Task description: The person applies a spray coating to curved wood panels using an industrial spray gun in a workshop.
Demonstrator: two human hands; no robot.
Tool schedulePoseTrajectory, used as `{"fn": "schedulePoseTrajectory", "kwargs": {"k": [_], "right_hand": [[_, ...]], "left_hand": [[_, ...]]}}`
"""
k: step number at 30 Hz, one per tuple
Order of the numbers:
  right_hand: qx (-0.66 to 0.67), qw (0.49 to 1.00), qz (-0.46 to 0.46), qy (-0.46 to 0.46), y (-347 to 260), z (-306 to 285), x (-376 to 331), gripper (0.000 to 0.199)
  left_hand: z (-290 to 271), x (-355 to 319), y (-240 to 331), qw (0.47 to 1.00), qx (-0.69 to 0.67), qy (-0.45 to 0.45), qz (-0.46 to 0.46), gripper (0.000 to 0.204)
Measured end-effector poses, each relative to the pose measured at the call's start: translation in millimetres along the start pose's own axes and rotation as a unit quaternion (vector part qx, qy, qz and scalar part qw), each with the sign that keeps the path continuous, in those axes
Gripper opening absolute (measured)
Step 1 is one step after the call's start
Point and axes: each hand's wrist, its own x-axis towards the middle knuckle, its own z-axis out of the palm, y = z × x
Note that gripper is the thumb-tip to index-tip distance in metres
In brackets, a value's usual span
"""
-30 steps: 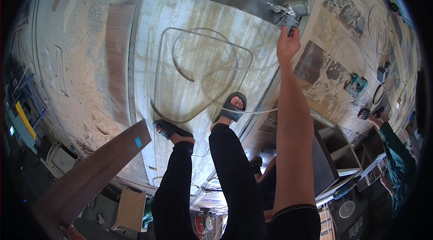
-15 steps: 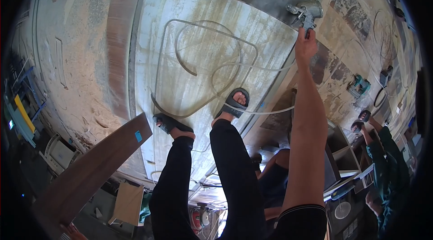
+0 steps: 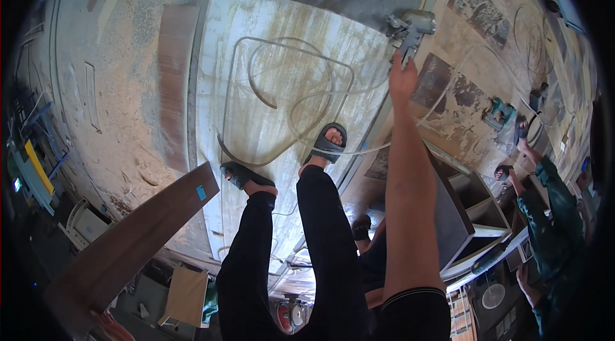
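Observation:
My right arm stretches out ahead, and my right hand (image 3: pixel 403 78) is closed round the handle of a spray gun (image 3: pixel 410 40) with a metal cup. A pale air hose (image 3: pixel 359 151) loops over the white floor panel (image 3: pixel 214 14) near my feet. At the lower left, my left hand (image 3: pixel 112 327) grips the lower end of a long dark brown board (image 3: pixel 138 235), which slants up and to the right. A small blue sticker (image 3: pixel 200 192) marks its upper end. Only part of the left hand shows at the picture's edge.
A reddish-brown plank (image 3: pixel 174 85) lies left of the panel. Open dark cabinet boxes (image 3: pixel 471 203) stand at the right. A person in green (image 3: pixel 554 219) works at the far right, near a green tool (image 3: pixel 498 113). Another person's leg and sandal show behind my arm.
My right hand and the spray gun have moved left and slightly nearer. The brown board stays nearly where it was. At the right, the other person's feet have moved apart.

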Motion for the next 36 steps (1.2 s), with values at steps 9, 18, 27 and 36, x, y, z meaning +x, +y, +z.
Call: {"fn": "schedulePoseTrajectory", "kwargs": {"k": [9,18,27,36], "right_hand": [[0.013,0.98,0.093,-0.176,-13,-64,-206,0.051],[0.068,0.922,0.217,-0.313,-29,-278,-445,0.044],[0.108,0.87,0.132,-0.463,-104,-458,-574,0.052],[-0.003,0.816,0.017,-0.577,-107,-510,-674,0.068]], "left_hand": [[-57,47,-71,0.999,0.016,0.003,0.033,0.07],[-41,-2,-54,0.986,-0.097,-0.035,0.133,0.047],[-88,-16,-80,0.969,-0.081,-0.035,0.229,0.037],[-105,-14,-117,0.958,-0.071,-0.043,0.275,0.032]]}}
